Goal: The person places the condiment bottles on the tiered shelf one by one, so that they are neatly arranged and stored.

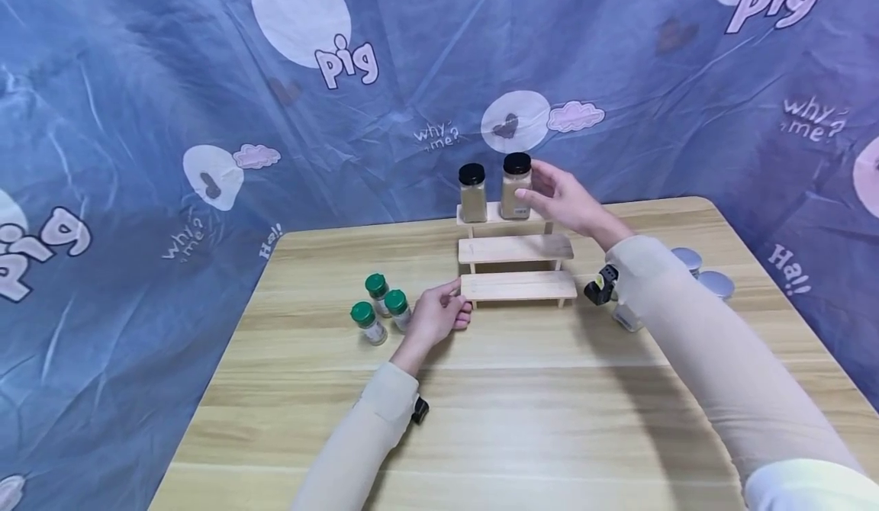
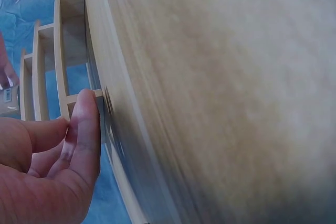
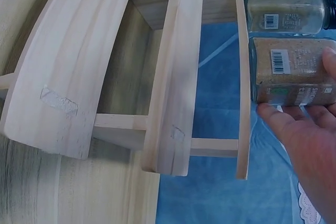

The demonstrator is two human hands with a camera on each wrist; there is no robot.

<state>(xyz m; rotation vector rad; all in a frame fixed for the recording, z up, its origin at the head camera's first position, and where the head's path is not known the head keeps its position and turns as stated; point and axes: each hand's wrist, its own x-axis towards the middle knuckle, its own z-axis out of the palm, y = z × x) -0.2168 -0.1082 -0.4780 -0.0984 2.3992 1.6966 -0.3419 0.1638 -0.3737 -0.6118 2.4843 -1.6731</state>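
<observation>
A three-step wooden rack [image 1: 518, 286] stands near the back of the table. On its top step is a square glass spice jar [image 1: 473, 202] with a black lid. Beside it, my right hand [image 1: 566, 202] holds a second black-lidded spice jar [image 3: 294, 69], filled with brown powder, thumb on one side and fingers on the other. The base of that jar is right at the top step in the right wrist view. My left hand [image 1: 434, 316] pinches the left end of the lowest step between thumb and fingers, as the left wrist view [image 2: 68, 150] shows close up.
Three green-capped spice bottles [image 1: 377, 290] stand left of the rack, close to my left hand. Right of it, silver-lidded jars [image 1: 716, 285] are partly hidden behind my right forearm. A blue printed cloth [image 1: 398, 137] hangs behind the table [image 1: 522, 427].
</observation>
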